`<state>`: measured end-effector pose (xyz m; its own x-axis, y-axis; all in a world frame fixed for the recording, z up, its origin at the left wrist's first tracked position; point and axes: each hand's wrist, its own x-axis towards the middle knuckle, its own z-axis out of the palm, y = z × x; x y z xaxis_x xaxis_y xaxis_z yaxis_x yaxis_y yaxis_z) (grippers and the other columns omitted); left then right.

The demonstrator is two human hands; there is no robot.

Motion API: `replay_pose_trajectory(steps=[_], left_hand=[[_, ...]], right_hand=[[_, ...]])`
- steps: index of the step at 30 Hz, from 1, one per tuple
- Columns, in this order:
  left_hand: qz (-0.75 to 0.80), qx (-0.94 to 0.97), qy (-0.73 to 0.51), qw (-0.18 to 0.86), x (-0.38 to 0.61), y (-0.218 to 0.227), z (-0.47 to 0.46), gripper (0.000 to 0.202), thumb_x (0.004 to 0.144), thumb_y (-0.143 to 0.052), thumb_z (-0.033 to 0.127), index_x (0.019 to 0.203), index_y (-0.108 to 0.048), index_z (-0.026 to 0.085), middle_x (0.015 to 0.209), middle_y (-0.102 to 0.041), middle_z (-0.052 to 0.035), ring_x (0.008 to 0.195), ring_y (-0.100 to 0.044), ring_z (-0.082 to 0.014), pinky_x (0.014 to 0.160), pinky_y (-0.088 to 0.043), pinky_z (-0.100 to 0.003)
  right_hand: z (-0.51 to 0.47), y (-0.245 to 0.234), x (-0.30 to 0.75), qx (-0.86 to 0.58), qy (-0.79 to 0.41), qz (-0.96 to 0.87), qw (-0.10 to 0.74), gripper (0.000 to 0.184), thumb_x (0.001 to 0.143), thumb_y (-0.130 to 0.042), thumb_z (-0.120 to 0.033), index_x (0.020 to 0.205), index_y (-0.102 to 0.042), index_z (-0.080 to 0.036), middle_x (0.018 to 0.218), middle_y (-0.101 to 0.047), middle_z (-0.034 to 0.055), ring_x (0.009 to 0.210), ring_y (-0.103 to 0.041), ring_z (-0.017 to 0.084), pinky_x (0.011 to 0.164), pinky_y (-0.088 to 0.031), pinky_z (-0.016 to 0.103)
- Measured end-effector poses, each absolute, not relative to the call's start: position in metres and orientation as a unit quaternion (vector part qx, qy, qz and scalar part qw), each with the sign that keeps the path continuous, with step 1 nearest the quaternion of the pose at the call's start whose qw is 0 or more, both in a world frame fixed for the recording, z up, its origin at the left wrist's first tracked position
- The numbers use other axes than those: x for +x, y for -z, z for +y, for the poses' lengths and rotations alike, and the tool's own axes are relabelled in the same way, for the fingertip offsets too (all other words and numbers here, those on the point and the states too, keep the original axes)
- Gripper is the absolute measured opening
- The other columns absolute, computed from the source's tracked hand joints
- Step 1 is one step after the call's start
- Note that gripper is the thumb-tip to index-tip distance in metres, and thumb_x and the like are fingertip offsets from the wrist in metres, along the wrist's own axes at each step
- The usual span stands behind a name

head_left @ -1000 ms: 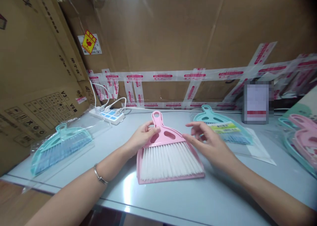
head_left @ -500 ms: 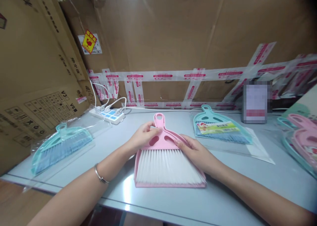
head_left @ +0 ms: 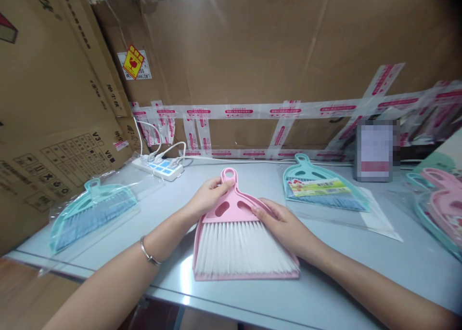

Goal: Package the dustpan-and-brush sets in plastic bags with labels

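Observation:
A pink hand brush (head_left: 231,212) with white bristles lies nested in a pink dustpan (head_left: 249,275), whose rim shows along the bottom and sides. Their looped handles overlap at the top. My left hand (head_left: 208,195) is closed on the set at the base of the handle, thumb on top. My right hand (head_left: 283,223) grips the right edge, its thumb over the brush head and the other fingers behind the pan. The undersides and the fingers behind the pan are hidden.
Bagged turquoise brush-and-dustpan sets lie at left (head_left: 92,209) and right (head_left: 321,183) on the grey table (head_left: 162,262). More sets, pink (head_left: 445,195) and turquoise, sit at the far right. A white power strip (head_left: 159,167) and a blurred upright box (head_left: 375,149) stand before the cardboard (head_left: 234,55).
The pink brush and dustpan have shifted slightly left and toward me, with both hands still on them. The whole view has moved a little as well.

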<state>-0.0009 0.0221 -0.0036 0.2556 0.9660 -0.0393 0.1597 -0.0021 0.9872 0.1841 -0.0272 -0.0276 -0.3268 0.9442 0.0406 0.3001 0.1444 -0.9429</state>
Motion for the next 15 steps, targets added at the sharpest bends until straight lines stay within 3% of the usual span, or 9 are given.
replay_pose_trajectory(steps=[6,11,15], left_hand=[[0.498,0.591,-0.379,0.509,-0.002,0.009,0.025,0.038,0.071,-0.059,0.051,0.060,-0.049,0.016,0.053,-0.047,0.0031,0.047,-0.043,-0.0080,0.046,-0.030,-0.021],[0.488,0.592,-0.405,0.498,-0.002,0.007,0.024,0.033,0.072,-0.060,0.047,0.066,-0.054,0.015,0.057,-0.050,0.0031,0.051,-0.045,-0.0085,0.048,-0.032,-0.021],[0.480,0.586,-0.389,0.525,-0.001,0.006,0.021,0.033,0.070,-0.062,0.047,0.069,-0.055,0.014,0.061,-0.053,0.0019,0.054,-0.048,-0.0095,0.050,-0.035,-0.021]], right_hand=[[-0.028,0.025,0.181,-0.479,-0.459,-0.667,0.340,0.043,0.088,-0.042,-0.049,0.114,-0.059,-0.020,0.111,-0.063,0.0047,0.102,-0.056,0.022,0.090,-0.041,0.034],[-0.028,0.022,0.180,-0.479,-0.450,-0.674,0.336,0.043,0.087,-0.041,-0.051,0.112,-0.059,-0.020,0.109,-0.063,0.0045,0.102,-0.056,0.022,0.090,-0.042,0.035],[-0.023,0.008,0.198,-0.469,-0.452,-0.712,0.262,0.046,0.083,-0.044,-0.054,0.110,-0.060,-0.019,0.104,-0.065,0.0063,0.097,-0.059,0.024,0.085,-0.046,0.037]])
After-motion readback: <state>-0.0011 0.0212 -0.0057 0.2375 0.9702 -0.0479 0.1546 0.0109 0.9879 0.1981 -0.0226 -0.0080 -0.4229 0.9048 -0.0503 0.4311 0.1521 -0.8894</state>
